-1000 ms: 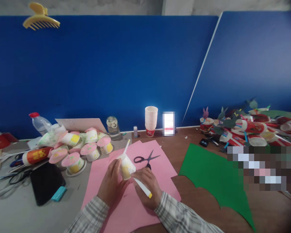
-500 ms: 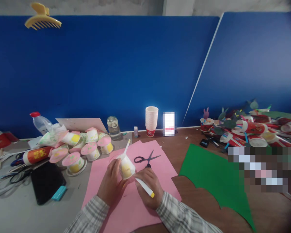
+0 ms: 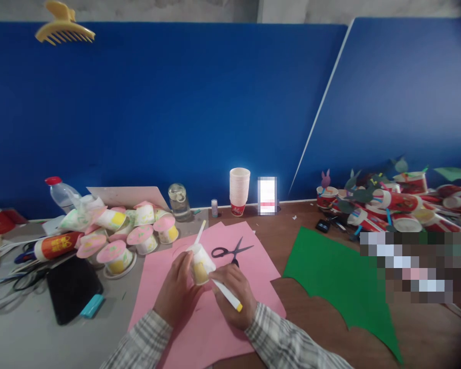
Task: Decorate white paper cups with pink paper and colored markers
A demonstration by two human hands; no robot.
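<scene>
My left hand (image 3: 180, 288) is closed around a small white paper cup (image 3: 200, 266) with a yellow patch on its side. A pale stick-like handle (image 3: 200, 232) rises behind the cup's far end. In my right hand (image 3: 233, 296) is a white marker pen (image 3: 226, 294) with a yellow end; its tip is at the cup's side. Both hands are over pink paper sheets (image 3: 211, 338). Open black scissors (image 3: 234, 251) lie on the paper just beyond my right hand.
Several pink-topped cups (image 3: 143, 238) cluster at left, near a black phone-like slab (image 3: 75, 288) and a turquoise cap-like piece (image 3: 92, 306). A glass jar (image 3: 180, 202) and a cup stack (image 3: 239, 190) stand behind. Green paper (image 3: 330, 277) and a pile of red cups (image 3: 399, 202) are right.
Both hands keep nearly the same pose, with cup and marker still held together. The cup appears turned very slightly, and the whole view has shifted a little.
</scene>
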